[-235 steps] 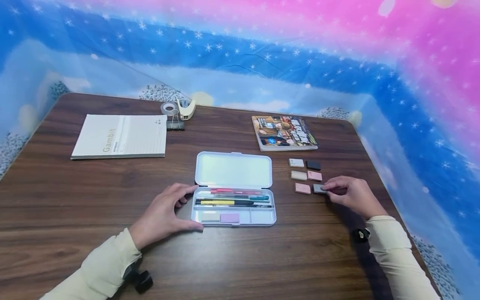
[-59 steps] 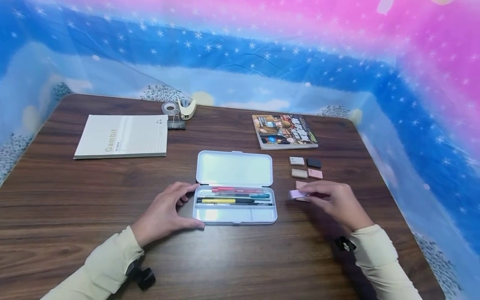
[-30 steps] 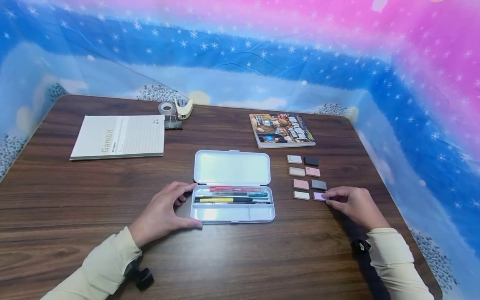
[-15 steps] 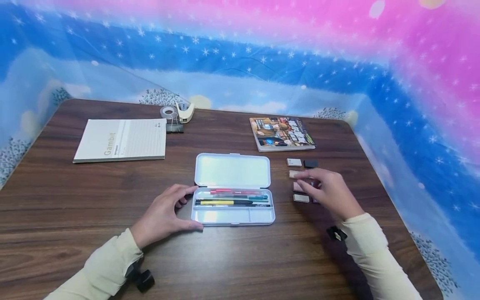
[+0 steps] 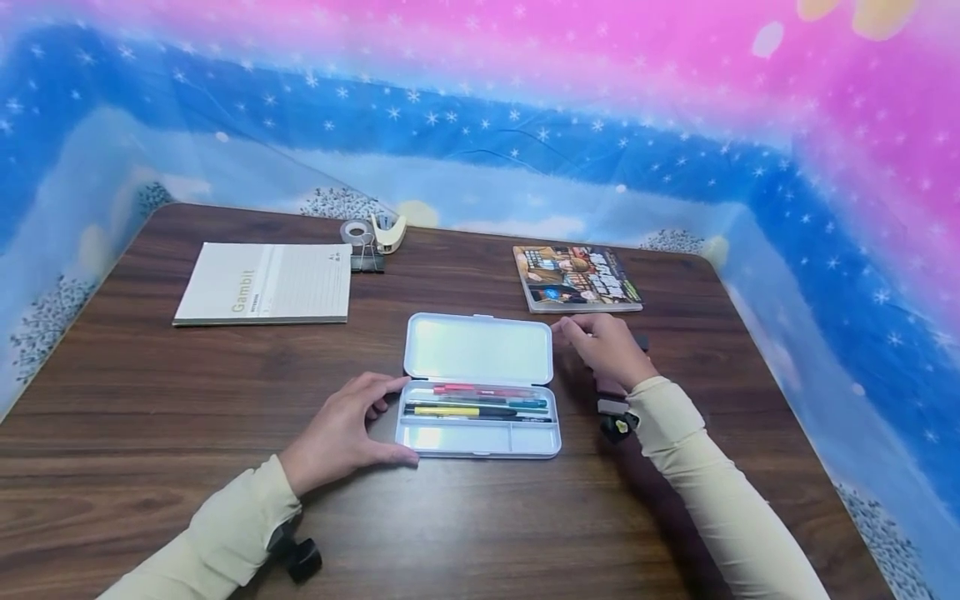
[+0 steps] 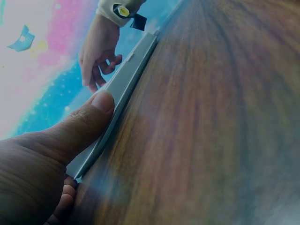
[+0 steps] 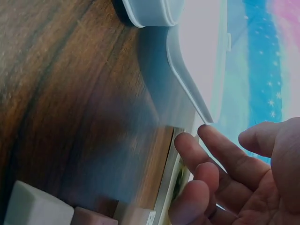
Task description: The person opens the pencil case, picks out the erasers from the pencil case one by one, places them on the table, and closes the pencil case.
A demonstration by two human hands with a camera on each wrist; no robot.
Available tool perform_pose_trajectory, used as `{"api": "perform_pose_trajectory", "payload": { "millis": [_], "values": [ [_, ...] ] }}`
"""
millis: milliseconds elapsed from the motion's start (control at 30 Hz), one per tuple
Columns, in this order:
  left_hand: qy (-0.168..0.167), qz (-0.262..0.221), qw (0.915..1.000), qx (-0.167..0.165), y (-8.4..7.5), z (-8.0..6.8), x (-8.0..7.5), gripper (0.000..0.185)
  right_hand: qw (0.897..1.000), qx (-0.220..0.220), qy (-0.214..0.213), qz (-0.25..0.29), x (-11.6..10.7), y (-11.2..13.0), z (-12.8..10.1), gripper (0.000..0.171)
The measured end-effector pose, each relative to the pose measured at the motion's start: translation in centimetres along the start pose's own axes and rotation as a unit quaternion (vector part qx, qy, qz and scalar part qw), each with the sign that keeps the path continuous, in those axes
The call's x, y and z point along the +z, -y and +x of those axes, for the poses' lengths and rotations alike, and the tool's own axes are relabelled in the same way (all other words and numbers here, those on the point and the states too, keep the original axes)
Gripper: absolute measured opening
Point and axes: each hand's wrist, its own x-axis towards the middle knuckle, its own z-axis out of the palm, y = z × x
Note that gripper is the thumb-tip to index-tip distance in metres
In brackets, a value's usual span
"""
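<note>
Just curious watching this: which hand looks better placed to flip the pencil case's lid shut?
Probably the right hand: its fingers hover beside the open lid's edge. The left hand rests against the pencil case's left end, steadying it.

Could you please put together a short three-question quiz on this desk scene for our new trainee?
1. True or false: the lid of the pencil case lies open.
2. Which hand rests against the case's left end? A) left hand B) right hand
3. Fill in: the right hand's fingers reach toward the lid's ____ edge.

Key:
1. True: the lid lies back flat on the table, with pens showing in the tray.
2. A: its thumb lies along the case's rim.
3. Right: the fingers look relaxed and hold nothing.
</note>
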Motion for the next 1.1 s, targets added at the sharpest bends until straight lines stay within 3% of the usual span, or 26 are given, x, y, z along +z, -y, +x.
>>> {"api": "perform_pose_trajectory", "payload": {
  "millis": [333, 433, 533, 667, 733, 933, 1100],
  "values": [
    [0.002, 0.000, 1.0000, -0.004, -0.2, 0.3, 0.1, 0.101, 0.997, -0.022, -0.044, 0.063, -0.7, 0.3, -1.6, 0.040],
    [0.002, 0.002, 0.9999, -0.011, -0.2, 0.3, 0.0, 0.100, 0.992, -0.046, -0.039, 0.113, -1.0, 0.4, -3.2, 0.040],
    [0.002, 0.003, 0.9999, -0.015, -0.3, 0.4, -0.1, 0.100, 0.987, -0.093, -0.008, 0.133, -0.9, 0.1, -5.0, 0.028],
    [0.002, 0.004, 0.9999, -0.012, -0.3, 0.5, -0.2, 0.099, 0.977, -0.192, 0.034, 0.082, -0.1, -0.7, -6.9, 0.004],
    [0.001, 0.004, 1.0000, -0.007, -0.3, 0.5, -0.3, 0.098, 0.973, -0.219, 0.047, 0.051, 0.6, -0.9, -7.5, 0.014],
    [-0.002, 0.006, 0.9999, 0.009, -0.2, 0.4, -0.8, 0.099, 0.971, -0.233, 0.055, -0.021, 2.0, -0.5, -8.3, 0.032],
    [0.001, -0.001, 1.0000, 0.000, 0.0, 0.3, -0.8, 0.077, 0.969, -0.234, 0.047, -0.055, 2.3, -0.2, -8.5, 0.034]
  ]
}}
